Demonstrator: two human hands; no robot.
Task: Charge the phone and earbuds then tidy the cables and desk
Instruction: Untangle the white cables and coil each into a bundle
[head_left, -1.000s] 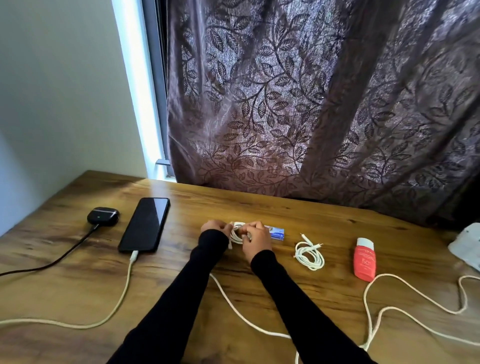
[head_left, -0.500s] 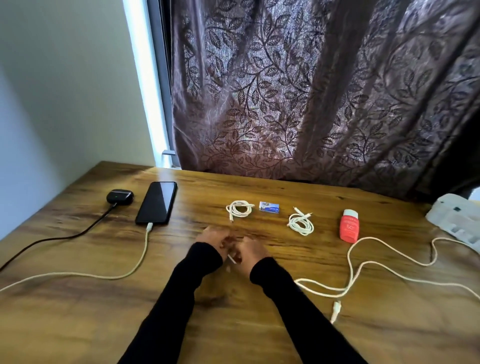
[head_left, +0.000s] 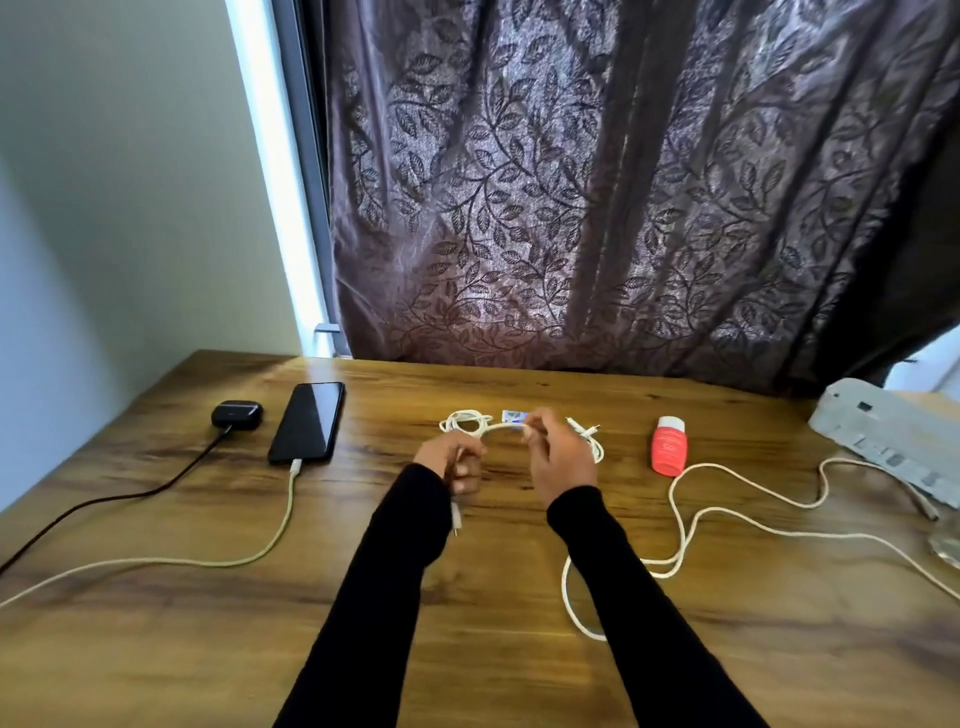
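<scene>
Left hand (head_left: 457, 462) and right hand (head_left: 556, 457) both pinching a white cable (head_left: 501, 427), its plug dangling under the left wrist. Behind, half hidden: two coiled cables (head_left: 465, 421), small blue packet (head_left: 511, 415). Near the table's (head_left: 260, 649) right edge, red tube (head_left: 669, 446), grey block (head_left: 883, 441) cut off

Both arms are covered in long, close-fitting black sleeves (head_left: 395, 571), plain and unmarked, of a soft matte knit. Each sleeve ends in a snug cuff at the wrist, just behind the grip. The left hand (head_left: 454, 460) and right hand (head_left: 558, 454) are bare, without rings, watch or gloves.
</scene>
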